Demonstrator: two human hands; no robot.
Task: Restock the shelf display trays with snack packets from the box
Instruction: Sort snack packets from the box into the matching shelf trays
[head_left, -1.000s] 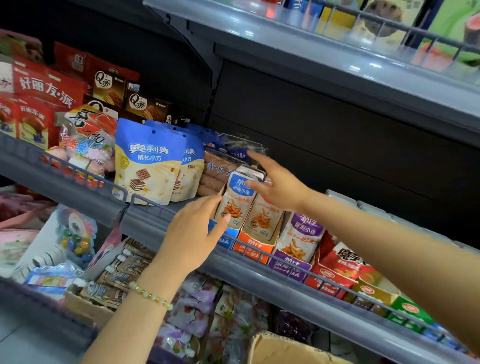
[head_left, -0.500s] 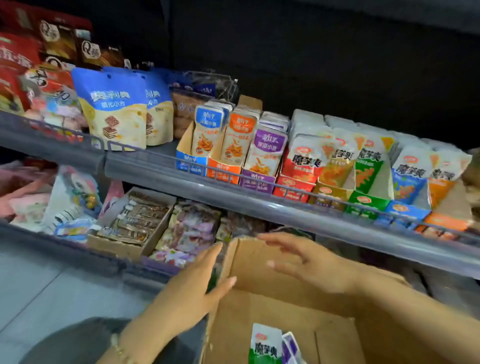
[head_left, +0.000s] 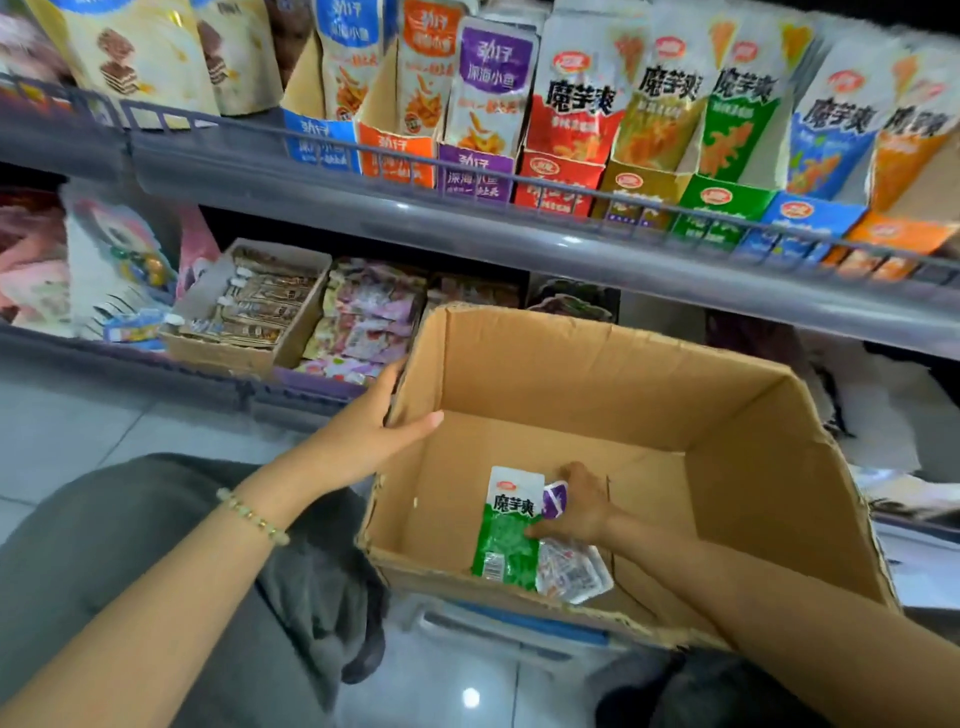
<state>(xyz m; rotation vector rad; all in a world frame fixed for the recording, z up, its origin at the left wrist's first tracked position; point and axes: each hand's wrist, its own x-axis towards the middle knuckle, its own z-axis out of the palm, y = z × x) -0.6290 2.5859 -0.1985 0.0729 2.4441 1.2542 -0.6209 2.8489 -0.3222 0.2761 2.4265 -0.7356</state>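
**A:** What lies left of the cardboard box (head_left: 571, 364)?

**B:** Up and to its left, on the lower shelf, there's a small open carton (head_left: 244, 332) of brown bars. Loose pink and purple sweets (head_left: 363, 327) are heaped between that carton and the box.

**A:** And the left hand (head_left: 371, 441)?

**B:** It's clamped on the box's left wall, thumb inside over the edge and fingers outside. A bead bracelet (head_left: 253, 517) sits on that wrist.

**A:** What's inside the box?

**B:** On the floor near its front wall is a green packet (head_left: 506, 535), standing on end. A small purple packet (head_left: 555, 500) touches its upper right side, and a pale packet (head_left: 571, 571) lies flat against its lower right.

**A:** And the right hand (head_left: 579, 506)?

**B:** It's down in the box, just right of the green packet. The thumb presses that packet's face and the fingers curl behind it. It seems to pinch the purple one too, though the blur leaves that unsure.

**A:** And above the box?

**B:** The display trays (head_left: 558, 179) stand in a row on the shelf behind a wire rail (head_left: 571, 193). They run blue, orange, purple, red, yellow, green, blue, orange, each holding upright packets.
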